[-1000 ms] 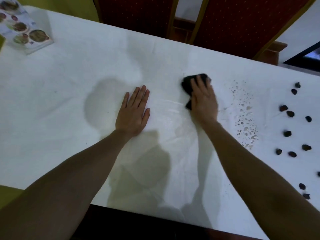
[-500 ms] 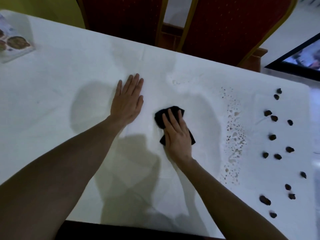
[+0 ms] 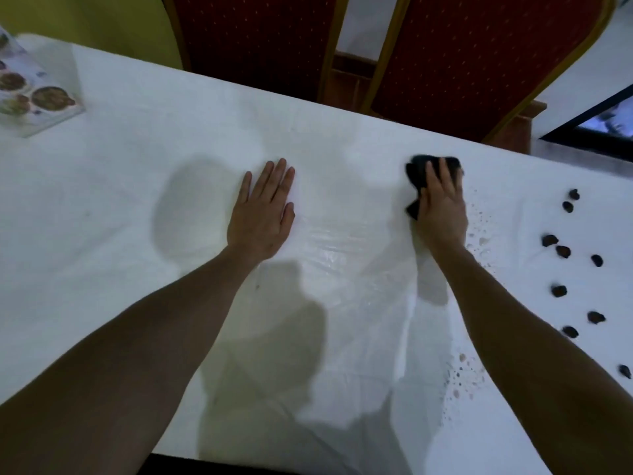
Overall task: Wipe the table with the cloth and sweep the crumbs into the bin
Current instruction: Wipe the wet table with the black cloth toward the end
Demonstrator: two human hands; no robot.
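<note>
The white cloth-covered surface (image 3: pixel 102 269) carries a wet sheen across its middle, with both forearms reaching over the near edge. Small droplets (image 3: pixel 460 375) speckle it to the right of the right arm. Dark brown lumpy crumbs (image 3: pixel 559 291) lie scattered further right, well apart from both hands. The left hand (image 3: pixel 262 214) rests flat on the surface, fingers straight and together, holding nothing. To its right, slightly farther, the right hand (image 3: pixel 442 209) presses down on the crumpled black cloth (image 3: pixel 418 173), fingers laid straight over it. At far left lies a printed food menu card (image 3: pixel 34 101). Beyond the far edge stand two red upholstered chairs (image 3: pixel 479 46).
</note>
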